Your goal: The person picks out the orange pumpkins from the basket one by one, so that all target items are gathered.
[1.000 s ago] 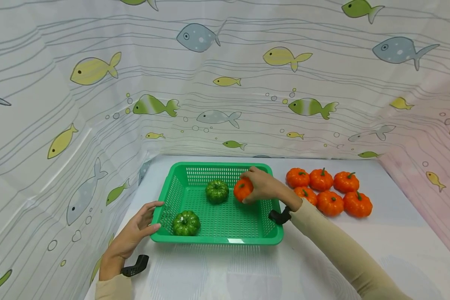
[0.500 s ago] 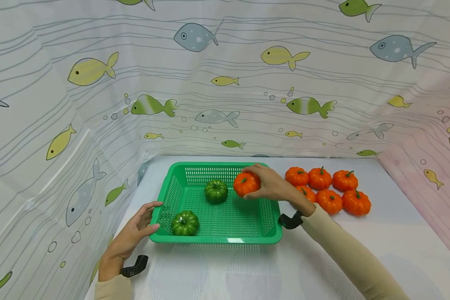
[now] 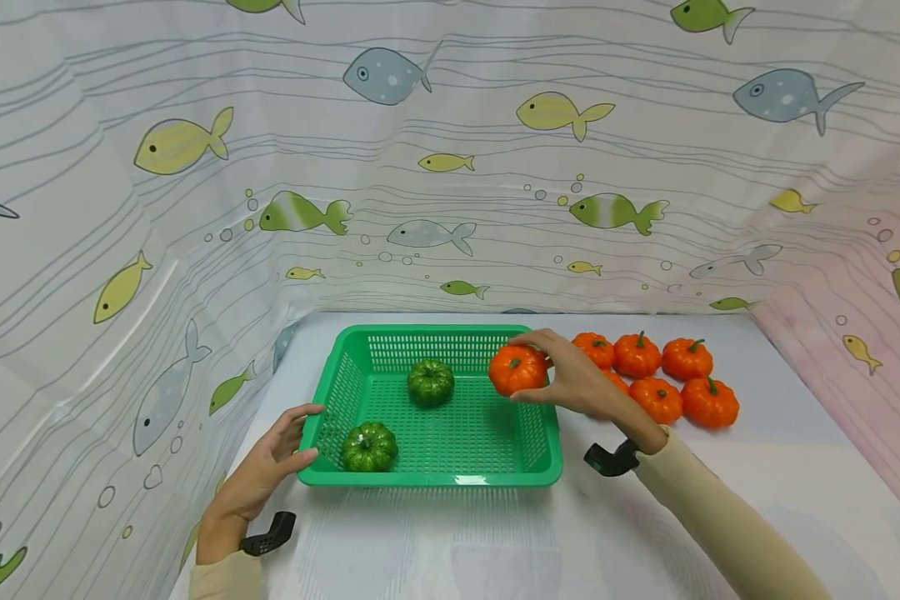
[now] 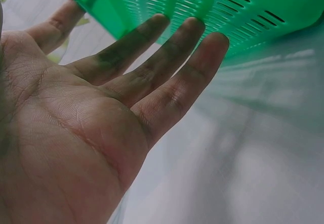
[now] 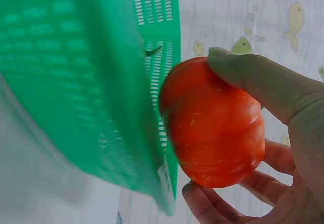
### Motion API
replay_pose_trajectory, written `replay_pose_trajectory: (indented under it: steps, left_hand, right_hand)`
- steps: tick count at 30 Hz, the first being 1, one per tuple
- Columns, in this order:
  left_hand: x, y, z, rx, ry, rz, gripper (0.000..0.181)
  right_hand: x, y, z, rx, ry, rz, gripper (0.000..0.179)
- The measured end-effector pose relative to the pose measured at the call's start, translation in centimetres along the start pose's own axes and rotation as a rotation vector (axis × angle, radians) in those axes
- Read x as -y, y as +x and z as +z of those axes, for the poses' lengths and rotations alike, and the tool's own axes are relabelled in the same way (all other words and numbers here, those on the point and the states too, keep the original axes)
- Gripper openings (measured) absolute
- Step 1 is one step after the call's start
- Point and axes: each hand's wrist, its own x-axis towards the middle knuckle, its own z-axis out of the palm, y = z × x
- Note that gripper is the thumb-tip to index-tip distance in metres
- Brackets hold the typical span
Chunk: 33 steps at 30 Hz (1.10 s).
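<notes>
My right hand (image 3: 576, 379) grips a small orange pumpkin (image 3: 515, 371) between thumb and fingers, above the right side of the green basket (image 3: 427, 480). The right wrist view shows the held pumpkin (image 5: 212, 125) close to the basket's rim, with its underside toward the camera. Inside the basket lie two green pumpkins, one toward the back (image 3: 431, 383) and one at the front left (image 3: 369, 447). At the basket's left wall, my left hand (image 3: 266, 458) has its fingers extended along the rim; in the left wrist view its palm (image 4: 66, 123) holds nothing.
Several orange pumpkins (image 3: 687, 360) stand in two rows on the white table (image 3: 780, 475), right of the basket. My right forearm partly covers the nearest ones. Behind and at the sides hangs a fish-patterned curtain (image 3: 450, 183).
My right hand has lifted the orange pumpkin from inside the basket and carried it right, to near the right rim. The left hand stays at the left rim.
</notes>
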Motion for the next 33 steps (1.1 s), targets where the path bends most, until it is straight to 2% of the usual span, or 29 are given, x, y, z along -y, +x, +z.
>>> replay_pose_trajectory:
  steps: [8, 12, 22, 28, 33]
  left_hand:
    - [0.0, 0.1, 0.1, 0.014, -0.012, 0.020, 0.062]
    - [-0.1, 0.0, 0.2, 0.006, 0.000, -0.003, 0.062]
    - [0.0, -0.2, 0.0, -0.008, 0.007, -0.015, 0.062]
    - [0.3, 0.0, -0.1, -0.001, -0.005, 0.023, 0.061]
    - [0.3, 0.1, 0.0, -0.003, -0.009, 0.019, 0.061]
  right_hand:
    - [-1.3, -2.9, -0.8, -0.102, -0.003, 0.020, 0.076]
    - [-1.7, -4.5, -1.6, -0.149, 0.006, 0.043, 0.077]
    - [-3.0, -7.5, -3.2, -0.163, -0.009, 0.125, 0.079]
    - [-4.4, -9.3, -3.3, -0.184, -0.043, 0.153, 0.079]
    - [-5.8, -11.0, -2.9, -0.202, -0.058, 0.180, 0.079]
